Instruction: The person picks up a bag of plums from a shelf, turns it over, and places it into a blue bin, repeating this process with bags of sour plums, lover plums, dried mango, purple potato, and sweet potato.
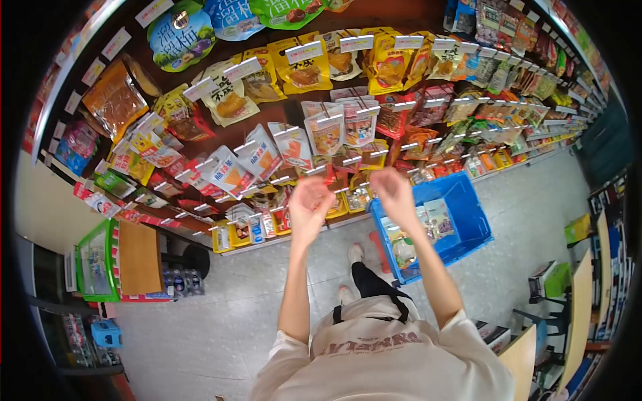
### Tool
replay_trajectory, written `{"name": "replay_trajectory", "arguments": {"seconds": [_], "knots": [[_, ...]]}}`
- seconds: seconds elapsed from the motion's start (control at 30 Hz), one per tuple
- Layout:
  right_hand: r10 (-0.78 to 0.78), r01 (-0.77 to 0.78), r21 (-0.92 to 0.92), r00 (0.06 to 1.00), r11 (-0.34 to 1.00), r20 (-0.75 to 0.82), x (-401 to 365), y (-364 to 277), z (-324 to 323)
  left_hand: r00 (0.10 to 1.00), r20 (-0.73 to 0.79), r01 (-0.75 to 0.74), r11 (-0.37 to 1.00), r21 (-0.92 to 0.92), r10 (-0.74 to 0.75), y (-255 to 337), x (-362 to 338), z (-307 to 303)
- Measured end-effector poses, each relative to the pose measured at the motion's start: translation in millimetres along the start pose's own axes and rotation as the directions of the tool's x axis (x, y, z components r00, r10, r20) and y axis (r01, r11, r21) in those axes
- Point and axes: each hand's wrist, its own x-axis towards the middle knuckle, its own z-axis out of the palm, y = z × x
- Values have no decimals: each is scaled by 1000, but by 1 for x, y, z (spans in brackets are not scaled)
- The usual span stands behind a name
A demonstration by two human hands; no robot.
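Note:
My left hand [311, 204] is raised before the lower rows of hanging snacks, its fingers loosely curved and apart, with nothing seen in it. A white and red snack bag [292, 147] hangs just beyond it. My right hand [394, 194] is level with it to the right, blurred, fingers bent toward the rack and their tips hidden from me. Under my right forearm stands a blue basket [471, 207], with several packets [435, 220] lying inside. Pouches in white and orange [324, 127] hang on hooks beyond both hands.
The snack rack [267, 113] curves across the whole front, its price tags sticking out on hooks. Yellow bins [221, 237] line its bottom. A green-framed case [100, 260] and bottled water [184, 282] stand at left. Boxes and boards [578, 314] are at right, beside grey floor [221, 334].

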Motion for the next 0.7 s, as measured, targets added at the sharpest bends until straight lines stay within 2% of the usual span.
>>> {"name": "replay_trajectory", "arguments": {"seconds": [0.1, 0.13, 0.17, 0.2, 0.27, 0.37, 0.43, 0.5, 0.53, 0.63, 0.7], "knots": [[209, -179, -184, 965, 966, 158, -86, 17, -14, 960, -73, 276, 960, 50, -272, -92, -58, -11], [217, -187, -193, 965, 963, 148, -107, 22, -20, 933, -44, 358, 933, 35, -357, -108, -81, -10], [315, -293, -149, 936, 944, 154, -130, 29, -25, 894, -15, 447, 894, 26, -447, -119, -100, -7], [418, -406, -101, 893, 908, 166, -150, 37, -30, 882, -11, 472, 881, 27, -471, -128, -113, -3], [437, -423, -117, 889, 898, 136, -179, 69, -45, 786, 44, 612, 786, 81, -617, -141, -152, 1], [509, -469, -233, 847, 852, 155, -211, 89, -71, 698, 73, 689, 696, 205, -712, -146, -187, 15], [534, -516, -163, 841, 841, 88, -221, 92, -81, 656, 91, 728, 660, 185, -749, -156, -202, 26], [543, -522, -199, 836, 830, 73, -226, 103, -93, 597, 59, 778, 596, 197, -800, -163, -212, 38], [606, -576, -243, 793, 780, 62, -224, 97, -101, 565, 56, 800, 563, 209, -823, -169, -213, 44], [611, -585, -218, 788, 781, 75, -236, 132, -130, 503, 43, 834, 498, 236, -863, -186, -216, 65], [659, -635, -192, 745, 748, 108, -243, 154, -154, 474, 40, 819, 457, 348, -880, -197, -219, 84]]}}
